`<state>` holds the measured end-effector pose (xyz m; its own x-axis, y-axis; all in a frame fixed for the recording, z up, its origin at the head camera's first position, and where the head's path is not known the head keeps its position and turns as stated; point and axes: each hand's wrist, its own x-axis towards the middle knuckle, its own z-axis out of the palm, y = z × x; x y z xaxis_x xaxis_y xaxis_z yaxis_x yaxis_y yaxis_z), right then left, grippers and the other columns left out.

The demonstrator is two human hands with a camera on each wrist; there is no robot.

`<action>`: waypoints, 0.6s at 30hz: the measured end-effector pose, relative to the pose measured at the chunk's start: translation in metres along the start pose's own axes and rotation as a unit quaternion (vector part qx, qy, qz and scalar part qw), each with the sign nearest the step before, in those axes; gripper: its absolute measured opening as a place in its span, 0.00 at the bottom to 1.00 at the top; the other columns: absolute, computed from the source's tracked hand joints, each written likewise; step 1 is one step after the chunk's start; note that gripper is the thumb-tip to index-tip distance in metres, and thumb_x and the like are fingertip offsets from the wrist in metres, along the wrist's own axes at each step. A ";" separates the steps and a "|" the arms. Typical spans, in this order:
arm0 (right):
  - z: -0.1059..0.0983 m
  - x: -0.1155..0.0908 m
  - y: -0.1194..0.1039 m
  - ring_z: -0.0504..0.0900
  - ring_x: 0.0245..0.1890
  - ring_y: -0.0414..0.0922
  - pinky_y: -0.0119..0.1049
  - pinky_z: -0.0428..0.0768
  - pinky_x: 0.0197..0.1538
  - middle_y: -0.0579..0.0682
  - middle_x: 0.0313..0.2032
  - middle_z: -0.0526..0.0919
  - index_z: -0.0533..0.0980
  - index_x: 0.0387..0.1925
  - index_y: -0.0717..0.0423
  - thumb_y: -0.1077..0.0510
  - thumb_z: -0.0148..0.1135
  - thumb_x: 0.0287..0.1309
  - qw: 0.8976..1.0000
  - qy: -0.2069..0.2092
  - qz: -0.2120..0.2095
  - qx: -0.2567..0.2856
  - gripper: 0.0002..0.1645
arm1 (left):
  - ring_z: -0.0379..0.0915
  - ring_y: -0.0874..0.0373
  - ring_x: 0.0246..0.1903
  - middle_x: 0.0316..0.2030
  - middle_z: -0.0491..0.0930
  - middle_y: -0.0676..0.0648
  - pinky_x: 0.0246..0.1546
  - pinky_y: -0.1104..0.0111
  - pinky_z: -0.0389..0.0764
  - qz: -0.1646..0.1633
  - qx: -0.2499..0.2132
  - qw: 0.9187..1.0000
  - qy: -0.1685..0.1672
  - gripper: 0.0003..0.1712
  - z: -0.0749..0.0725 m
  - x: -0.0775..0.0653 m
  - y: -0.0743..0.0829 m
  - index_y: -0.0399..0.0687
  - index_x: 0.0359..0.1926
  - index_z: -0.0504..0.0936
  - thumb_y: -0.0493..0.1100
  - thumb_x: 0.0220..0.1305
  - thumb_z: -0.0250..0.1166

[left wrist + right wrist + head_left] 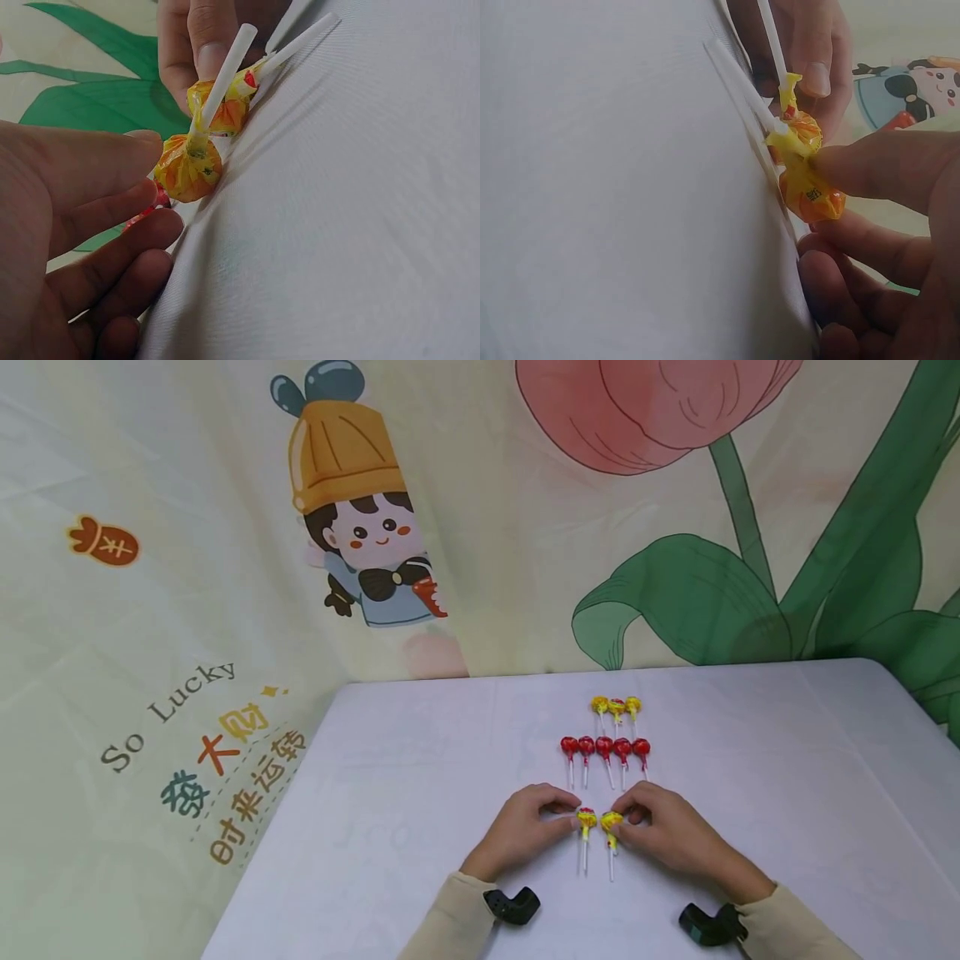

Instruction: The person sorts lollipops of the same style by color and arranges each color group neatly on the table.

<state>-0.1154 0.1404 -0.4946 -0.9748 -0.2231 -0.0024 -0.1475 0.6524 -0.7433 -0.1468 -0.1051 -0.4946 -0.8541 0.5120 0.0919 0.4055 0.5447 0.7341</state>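
Two yellow-wrapped lollipops lie side by side near the middle of the table, white sticks toward the person. At the left one (587, 819), my left hand (528, 831) pinches the candy head between thumb and fingers; the left wrist view shows the thumb against its wrapper (187, 172). My right hand (667, 828) pinches the other yellow lollipop (611, 822) by its head, with the thumb on the twisted wrapper (814, 191) in the right wrist view. A small gap separates the two heads. Beyond the hands lies a row of several red lollipops (604, 747).
Farther back, three yellow lollipops (617, 708) lie in a row. A white cloth covers the table (420, 760). Behind it hangs a printed curtain (487, 527) with a cartoon figure and a large flower. Each wrist wears a black camera (513, 907).
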 end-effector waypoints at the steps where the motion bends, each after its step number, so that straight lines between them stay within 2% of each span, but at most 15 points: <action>1: 0.000 0.000 0.000 0.73 0.36 0.42 0.35 0.74 0.38 0.42 0.35 0.76 0.81 0.40 0.46 0.52 0.73 0.56 1.000 -0.001 0.000 0.002 0.11 | 0.74 0.67 0.47 0.44 0.81 0.64 0.53 0.63 0.74 0.000 0.004 1.000 0.000 0.13 0.001 0.000 0.000 0.58 0.50 0.86 0.51 0.66 0.68; 10: -0.007 0.000 -0.001 0.75 0.36 0.43 0.36 0.77 0.40 0.43 0.34 0.78 0.81 0.42 0.48 0.52 0.73 0.57 0.999 -0.020 0.027 0.042 0.12 | 0.73 0.67 0.47 0.43 0.81 0.65 0.53 0.63 0.74 0.003 0.019 1.000 0.010 0.12 0.004 0.002 0.000 0.60 0.49 0.87 0.51 0.64 0.70; 18: -0.015 0.003 -0.003 0.77 0.37 0.45 0.33 0.80 0.41 0.45 0.36 0.80 0.81 0.44 0.51 0.55 0.73 0.56 0.996 -0.019 0.040 0.074 0.14 | 0.73 0.67 0.45 0.41 0.82 0.66 0.50 0.65 0.73 0.010 0.020 0.999 0.030 0.11 0.008 0.001 -0.001 0.62 0.46 0.87 0.52 0.64 0.70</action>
<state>-0.1206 0.1486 -0.4829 -0.9749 -0.2041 -0.0893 -0.0405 0.5563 -0.8300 -0.1458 -0.0996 -0.5009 -0.8628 0.4837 0.1472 0.4349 0.5615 0.7040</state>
